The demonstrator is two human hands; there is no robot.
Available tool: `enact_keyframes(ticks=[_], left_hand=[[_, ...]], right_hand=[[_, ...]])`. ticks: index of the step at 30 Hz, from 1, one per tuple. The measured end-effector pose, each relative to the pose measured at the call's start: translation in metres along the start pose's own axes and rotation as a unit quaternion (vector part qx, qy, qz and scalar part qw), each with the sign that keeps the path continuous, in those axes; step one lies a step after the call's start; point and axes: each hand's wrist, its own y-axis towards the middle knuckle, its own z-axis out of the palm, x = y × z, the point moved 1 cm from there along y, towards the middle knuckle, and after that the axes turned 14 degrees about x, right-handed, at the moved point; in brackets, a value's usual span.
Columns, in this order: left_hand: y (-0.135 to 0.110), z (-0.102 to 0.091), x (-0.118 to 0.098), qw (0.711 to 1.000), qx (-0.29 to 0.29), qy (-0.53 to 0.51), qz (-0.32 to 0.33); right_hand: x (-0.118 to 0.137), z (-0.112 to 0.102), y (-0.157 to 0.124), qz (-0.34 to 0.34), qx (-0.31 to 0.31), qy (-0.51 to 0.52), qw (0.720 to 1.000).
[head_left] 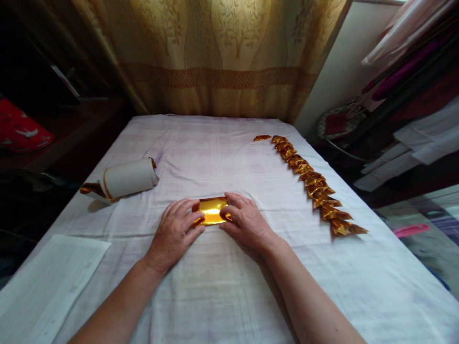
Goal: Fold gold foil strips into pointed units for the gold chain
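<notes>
A small rectangle of shiny gold foil paper point(211, 211) lies on the white cloth in the middle of the table. At its left end, my left hand point(175, 228) grips it between thumb and fingers. My right hand point(245, 217) holds the opposite end, with fingertips on the foil's edge. The strip's middle shows between my hands, while its two ends are partly covered by fingers. To the right, a long row of folded gold foil pieces point(315, 186) runs from back to front, overlapping. One flat folded piece point(262, 137) lies just beyond the row's far end.
A white-backed roll of gold foil paper point(129, 177) rests on the left. Nearer, lined white paper sheets point(53, 282) lie at the table's left edge. A gold patterned curtain point(222, 52) hangs behind the table. Clothes point(423, 129) hang at the right.
</notes>
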Motion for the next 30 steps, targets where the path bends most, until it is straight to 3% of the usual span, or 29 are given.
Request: enact_keyframes(ticks=[7, 20, 30], left_hand=[[0.001, -0.002, -0.003, 0.999, 0.016, 0.009, 0.026], [0.003, -0.006, -0.002, 0.996, 0.013, 0.019, -0.084], [0.003, -0.004, 0.002, 0.993, -0.011, -0.04, -0.11]], right_hand=[[0.003, 0.0, 0.002, -0.011, -0.019, -0.036, 0.999], [-0.011, -0.001, -0.001, 0.008, -0.044, -0.02, 0.999], [-0.009, 0.008, 0.003, 0.033, -0.056, 0.028, 0.997]])
